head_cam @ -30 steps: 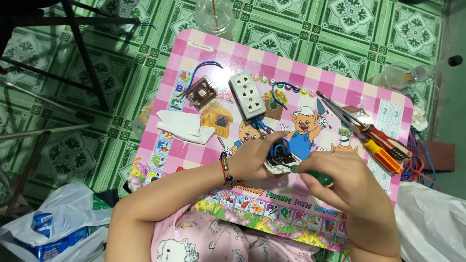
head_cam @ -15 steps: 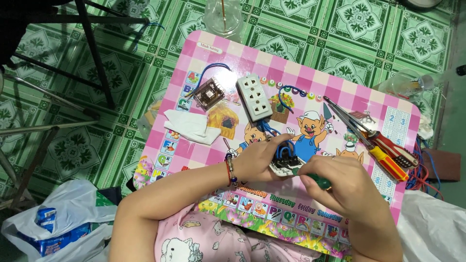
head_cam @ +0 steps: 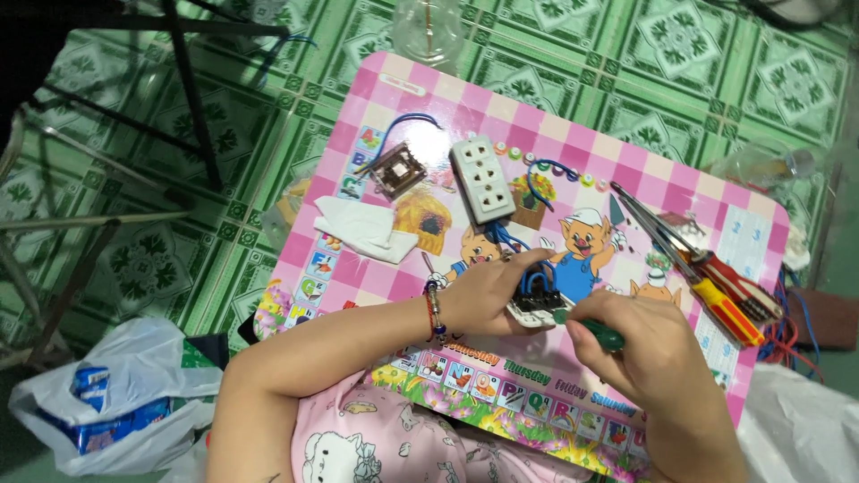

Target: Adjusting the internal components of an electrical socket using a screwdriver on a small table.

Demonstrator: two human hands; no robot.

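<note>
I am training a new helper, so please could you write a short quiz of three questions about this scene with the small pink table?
1. Which hand holds the green-handled screwdriver?
2. True or false: the white socket strip lies under the left hand.
3. Which lies nearest the table's right edge: A) folded white cloth, B) red and yellow tools, C) brown switch part?

Key:
1. The right hand.
2. False; the strip lies apart, farther up the table, while the left hand grips a small white wired device.
3. B.
</note>
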